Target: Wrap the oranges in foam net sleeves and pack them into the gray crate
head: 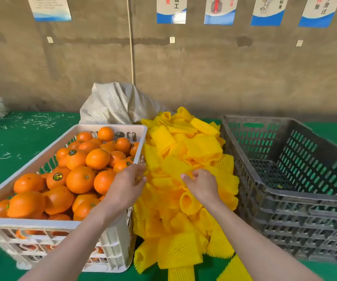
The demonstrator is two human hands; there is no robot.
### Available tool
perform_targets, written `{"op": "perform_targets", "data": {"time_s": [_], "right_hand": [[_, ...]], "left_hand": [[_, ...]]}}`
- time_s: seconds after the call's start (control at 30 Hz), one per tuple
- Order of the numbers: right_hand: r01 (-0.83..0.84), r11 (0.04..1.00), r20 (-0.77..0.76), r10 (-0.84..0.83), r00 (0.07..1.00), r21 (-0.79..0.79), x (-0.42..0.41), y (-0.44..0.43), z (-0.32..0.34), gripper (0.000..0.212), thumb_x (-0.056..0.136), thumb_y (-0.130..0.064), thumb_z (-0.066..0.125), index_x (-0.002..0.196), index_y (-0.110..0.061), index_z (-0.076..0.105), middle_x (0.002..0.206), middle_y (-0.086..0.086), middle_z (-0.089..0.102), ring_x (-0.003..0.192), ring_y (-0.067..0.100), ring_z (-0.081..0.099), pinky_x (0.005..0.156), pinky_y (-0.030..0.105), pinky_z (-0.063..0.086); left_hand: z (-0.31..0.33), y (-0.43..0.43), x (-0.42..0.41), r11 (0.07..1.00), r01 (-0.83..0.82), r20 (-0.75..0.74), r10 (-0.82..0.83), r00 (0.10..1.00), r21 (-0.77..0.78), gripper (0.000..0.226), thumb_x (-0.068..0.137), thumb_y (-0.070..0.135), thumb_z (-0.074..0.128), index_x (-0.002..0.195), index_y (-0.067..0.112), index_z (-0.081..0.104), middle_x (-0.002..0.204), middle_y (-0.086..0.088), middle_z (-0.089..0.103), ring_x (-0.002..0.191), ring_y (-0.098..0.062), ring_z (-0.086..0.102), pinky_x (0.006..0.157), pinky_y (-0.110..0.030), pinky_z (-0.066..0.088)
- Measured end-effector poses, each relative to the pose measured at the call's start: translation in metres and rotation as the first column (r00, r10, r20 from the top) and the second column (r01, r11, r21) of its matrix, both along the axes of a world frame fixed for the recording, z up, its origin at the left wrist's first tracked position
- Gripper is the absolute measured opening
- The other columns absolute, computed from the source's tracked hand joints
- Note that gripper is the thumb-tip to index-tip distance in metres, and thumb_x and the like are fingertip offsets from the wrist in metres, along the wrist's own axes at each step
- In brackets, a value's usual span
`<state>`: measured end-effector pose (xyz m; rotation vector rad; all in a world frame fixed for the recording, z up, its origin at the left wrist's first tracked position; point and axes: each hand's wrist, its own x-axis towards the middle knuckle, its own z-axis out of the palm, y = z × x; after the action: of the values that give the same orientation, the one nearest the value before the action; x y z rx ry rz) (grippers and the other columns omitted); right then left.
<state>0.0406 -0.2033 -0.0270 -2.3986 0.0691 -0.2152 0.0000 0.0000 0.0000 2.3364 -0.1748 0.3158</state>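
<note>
Head view: bright oranges (80,179), some with round stickers, fill the white crate (42,224) at 9 o'clock. Yellow net sleeves (183,151) pile in the middle. Both hands, left (128,184) and right (201,184), pinch sleeves, fingers curled. Gray crate (305,209) sits at 3 o'clock.

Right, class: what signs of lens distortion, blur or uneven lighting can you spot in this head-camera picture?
Head view: the wide lens bows the dark gray slotted plastic crate and splays the forearms; the wall posters are soft; the light is even and glare-free, shadows faint.
</note>
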Motion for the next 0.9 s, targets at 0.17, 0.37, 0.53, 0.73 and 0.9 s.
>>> {"op": "perform_targets", "data": {"time_s": [0.17,0.37,0.53,0.73,0.9], "right_hand": [[0.048,0.998,0.133,-0.043,0.99,-0.032,0.015,0.02,-0.007,0.051,0.084,-0.041,0.066,0.054,-0.015,0.035,0.083,0.026,0.062,0.085,0.037,0.057,0.067,0.042,0.027],[-0.095,0.988,0.527,0.019,0.85,0.117,0.006,0.034,0.009,0.051,0.07,-0.019,0.074,0.048,-0.016,0.029,0.048,0.018,0.04,0.047,0.022,0.037,0.054,0.039,0.02],[-0.178,0.911,0.428,0.002,0.904,0.372,-0.006,0.033,0.014,0.054,0.079,-0.021,0.074,0.049,-0.015,0.029,0.05,0.0,0.022,0.052,0.014,0.023,0.051,0.037,0.022],[-0.526,0.646,0.041,0.61,0.791,0.553,-0.028,0.021,0.03,0.017,0.079,-0.014,0.068,0.065,-0.017,0.058,0.059,-0.006,0.052,0.06,0.008,0.05,0.057,0.03,0.037],[-0.279,0.61,0.173,0.228,0.958,0.742,-0.001,-0.002,0.061,0.024,0.087,-0.02,0.055,0.072,-0.006,0.068,0.065,0.006,0.066,0.057,0.019,0.06,0.049,0.023,0.042]], "left_hand": [[-0.007,0.007,0.017,0.998,-0.039,-0.019,0.04,0.999,0.038,0.028,0.095,0.01,0.054,0.122,0.008,0.057,0.116,-0.009,0.063,0.089,-0.014,0.055,0.069,-0.021,0.048],[-0.004,0.017,0.034,0.996,-0.031,-0.031,0.029,0.999,-0.087,0.038,0.092,0.021,0.061,0.129,0.011,0.054,0.12,-0.003,0.06,0.096,-0.012,0.057,0.071,-0.013,0.046],[0.011,0.006,0.044,0.936,-0.001,-0.026,-0.009,1.0,-0.351,0.029,0.087,0.024,0.067,0.095,-0.004,0.066,0.093,-0.026,0.062,0.081,-0.036,0.058,0.073,-0.05,0.047],[0.015,0.01,0.043,0.861,0.119,0.081,-0.09,0.993,-0.494,0.01,0.084,0.011,0.067,0.09,0.003,0.067,0.094,-0.011,0.069,0.087,-0.026,0.063,0.077,-0.036,0.051],[0.017,0.03,0.041,0.59,0.189,-0.026,-0.336,0.941,-0.785,0.017,0.081,0.013,0.056,0.095,0.007,0.064,0.093,-0.009,0.071,0.087,-0.023,0.067,0.078,-0.031,0.054]]}}
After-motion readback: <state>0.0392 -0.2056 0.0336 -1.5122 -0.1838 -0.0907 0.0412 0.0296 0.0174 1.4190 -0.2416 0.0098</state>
